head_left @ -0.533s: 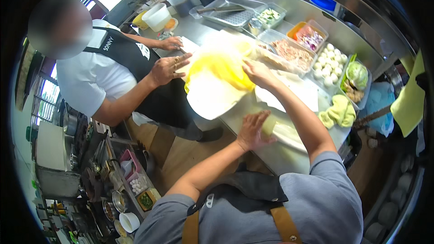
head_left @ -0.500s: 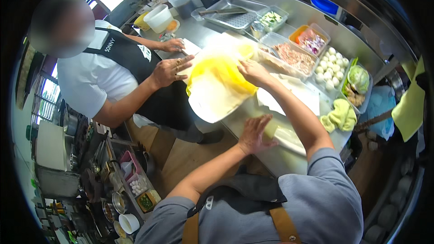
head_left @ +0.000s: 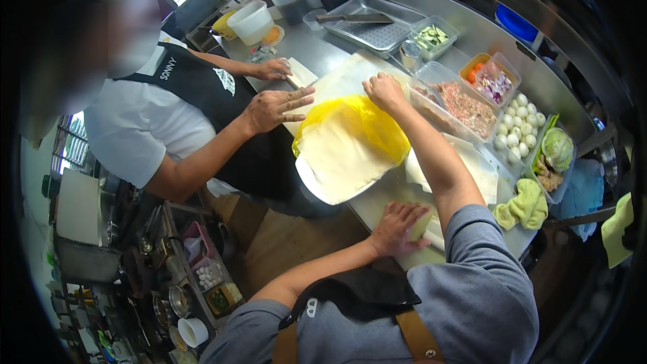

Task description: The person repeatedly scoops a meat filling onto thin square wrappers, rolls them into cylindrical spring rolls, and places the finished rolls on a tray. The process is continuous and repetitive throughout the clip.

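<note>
My right hand (head_left: 385,92) is closed at the far edge of a yellow plastic bag (head_left: 386,136); whether its fingertips pinch the plastic is hidden. The bag lies around a flat, cream-coloured sheet (head_left: 347,152) that looks like thin dough wrappers, on a white tray (head_left: 331,192) jutting over the table's near edge. Nearer to me, my left hand (head_left: 402,228) curls its fingers and thumb about a pale yellowish block (head_left: 423,225) at the table's edge. A white sheet (head_left: 465,165) lies to the right of the tray, beneath my right forearm.
Across the table's left corner stands a co-worker, one hand (head_left: 278,109) beside the tray, the other at a white block (head_left: 300,74). Along the back are minced meat (head_left: 465,104), white balls (head_left: 517,125), vegetables (head_left: 557,148) and a perforated tray (head_left: 371,23) with a cleaver. A green cloth (head_left: 522,205) lies at right.
My right hand has risen from over the bag to its far edge. My left hand has closed on the pale block. The whole view has shifted slightly.
</note>
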Tool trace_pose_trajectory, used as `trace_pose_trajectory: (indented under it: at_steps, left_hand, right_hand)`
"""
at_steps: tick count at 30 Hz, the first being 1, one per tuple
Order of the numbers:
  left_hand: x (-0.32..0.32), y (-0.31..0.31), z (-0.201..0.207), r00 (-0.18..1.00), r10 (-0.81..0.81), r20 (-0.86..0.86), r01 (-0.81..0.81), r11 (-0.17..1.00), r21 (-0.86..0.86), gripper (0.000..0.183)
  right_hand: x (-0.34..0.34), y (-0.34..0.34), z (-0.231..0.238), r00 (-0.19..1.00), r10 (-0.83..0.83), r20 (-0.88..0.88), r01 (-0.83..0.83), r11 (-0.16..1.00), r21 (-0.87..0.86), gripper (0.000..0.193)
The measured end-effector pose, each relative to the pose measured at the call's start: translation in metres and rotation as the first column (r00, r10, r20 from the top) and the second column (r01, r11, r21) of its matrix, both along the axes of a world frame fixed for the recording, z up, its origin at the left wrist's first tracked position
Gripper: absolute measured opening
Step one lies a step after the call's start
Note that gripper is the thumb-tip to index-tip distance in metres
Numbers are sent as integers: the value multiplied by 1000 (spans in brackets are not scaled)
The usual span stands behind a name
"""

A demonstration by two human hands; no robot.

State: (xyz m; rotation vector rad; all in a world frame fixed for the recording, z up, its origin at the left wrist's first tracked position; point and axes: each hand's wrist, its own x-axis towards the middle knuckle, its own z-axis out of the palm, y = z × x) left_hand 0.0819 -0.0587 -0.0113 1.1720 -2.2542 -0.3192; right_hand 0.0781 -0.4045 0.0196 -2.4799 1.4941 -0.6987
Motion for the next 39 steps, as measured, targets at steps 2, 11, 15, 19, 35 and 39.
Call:
trace_pose_trajectory:
  at_steps: [2,11,15,19,35,39]
  left_hand:
    - [-4,-4,-2,1000,-23,18,23,1000,-4,90]
    - [0,-1,-15,994,88,-70,-91,995,-40,70]
    - [-7,-1,-10,990,100,-99,-108,990,-87,68]
    - [-9,1,-17,989,145,-15,-145,981,-129,68]
    - [-15,-4,-24,987,147,-62,-156,971,-180,67]
    - [-7,-6,-31,982,162,-101,-178,968,-178,66]
  right_hand:
    - [-29,-3,13,994,3,107,-9,998,58,56]
    - [-235,203,70,576,-338,744,-429,650,628,60]
    - [-252,310,13,867,-242,435,-46,832,553,52]
    - [-209,369,-29,985,-47,-164,12,978,-208,26]
    - [-191,385,-51,999,-41,5,41,997,-68,41]
    - [-186,382,-29,996,-9,-90,29,974,226,49]
